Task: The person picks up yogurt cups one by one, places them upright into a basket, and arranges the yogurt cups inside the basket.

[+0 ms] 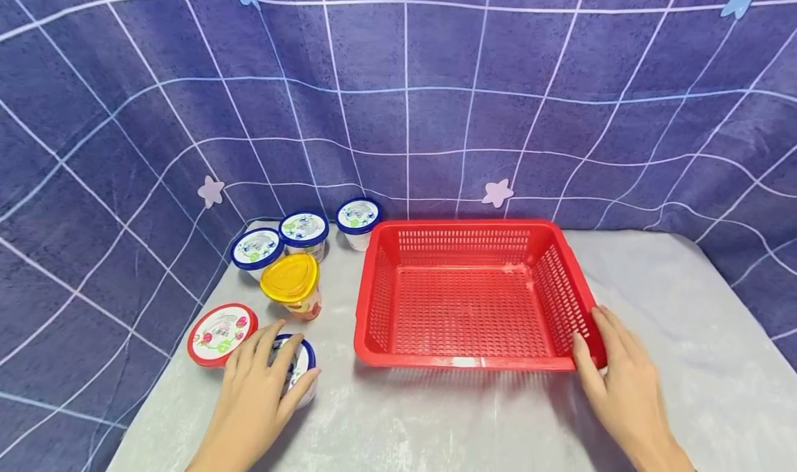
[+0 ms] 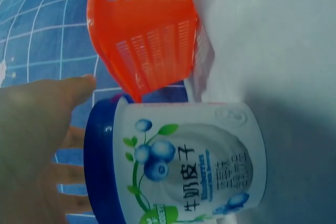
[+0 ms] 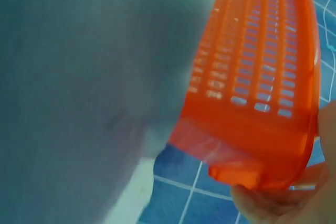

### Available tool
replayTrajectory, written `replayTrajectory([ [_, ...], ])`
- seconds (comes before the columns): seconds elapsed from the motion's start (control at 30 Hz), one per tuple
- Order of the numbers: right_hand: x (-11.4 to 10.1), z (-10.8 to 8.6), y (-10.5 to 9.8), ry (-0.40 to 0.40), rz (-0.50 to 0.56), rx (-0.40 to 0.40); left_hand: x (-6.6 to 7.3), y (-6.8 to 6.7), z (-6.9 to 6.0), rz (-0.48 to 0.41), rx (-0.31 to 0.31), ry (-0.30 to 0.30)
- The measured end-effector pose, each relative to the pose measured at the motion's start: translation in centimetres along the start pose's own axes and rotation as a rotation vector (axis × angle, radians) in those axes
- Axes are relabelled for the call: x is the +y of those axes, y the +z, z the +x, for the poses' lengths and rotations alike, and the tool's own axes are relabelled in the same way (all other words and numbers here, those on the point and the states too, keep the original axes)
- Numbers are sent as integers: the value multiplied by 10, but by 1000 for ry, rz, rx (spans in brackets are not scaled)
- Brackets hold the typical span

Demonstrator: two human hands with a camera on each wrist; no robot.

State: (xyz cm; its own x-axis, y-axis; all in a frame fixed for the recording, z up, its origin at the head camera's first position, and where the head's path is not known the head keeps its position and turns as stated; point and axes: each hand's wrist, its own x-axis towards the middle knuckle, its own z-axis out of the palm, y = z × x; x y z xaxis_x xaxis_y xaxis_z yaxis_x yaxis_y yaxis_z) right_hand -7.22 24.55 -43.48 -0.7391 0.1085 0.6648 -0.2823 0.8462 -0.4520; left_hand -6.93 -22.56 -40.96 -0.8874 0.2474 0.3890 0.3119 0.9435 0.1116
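Left hand (image 1: 252, 389) is over a blueberry cup (image 2: 194, 166), fingers spread and a bit bent. Its grip is loose. From the side, the thumb sits just off the blue lid, but the other fingers are partly hidden behind it, so I can't tell if they touch. The cup stands upright on the grey worktop (image 1: 448, 423), with green leaves drawn on its side.

Over on the other side, the right hand (image 1: 623, 382) has a firm grip. It pinches the near right corner of a red basket (image 1: 457, 362), which is full of little holes and sits on the worktop.

Just left of the left hand is a red-lid cup (image 1: 218, 333). Behind them is a yellow-lid cup (image 1: 290, 278). Farther back are two blue-lid cups (image 1: 257, 247), close together, and one more blue-topped cup (image 1: 358, 216) near the basket's back left corner. Behind everything hangs a blue cloth (image 1: 448, 50) with pale lines and stars.
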Motion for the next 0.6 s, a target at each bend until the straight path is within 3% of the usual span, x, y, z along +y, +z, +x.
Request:
replayTrajectory([
  [0.1, -2, -3, -4, 87, -9, -5, -1, 2, 2, -30, -76, -48],
  [0.3, -7, -6, 0, 215, -25, -103, -7, -2, -3, -64, -184, -134],
  [0.4, -7, -7, 0, 214, -28, -129, -8, -3, -2, -84, -214, -136],
  [0.6, -3, -6, -2, 190, -15, -123, -8, -2, -1, -114, -191, -115],
])
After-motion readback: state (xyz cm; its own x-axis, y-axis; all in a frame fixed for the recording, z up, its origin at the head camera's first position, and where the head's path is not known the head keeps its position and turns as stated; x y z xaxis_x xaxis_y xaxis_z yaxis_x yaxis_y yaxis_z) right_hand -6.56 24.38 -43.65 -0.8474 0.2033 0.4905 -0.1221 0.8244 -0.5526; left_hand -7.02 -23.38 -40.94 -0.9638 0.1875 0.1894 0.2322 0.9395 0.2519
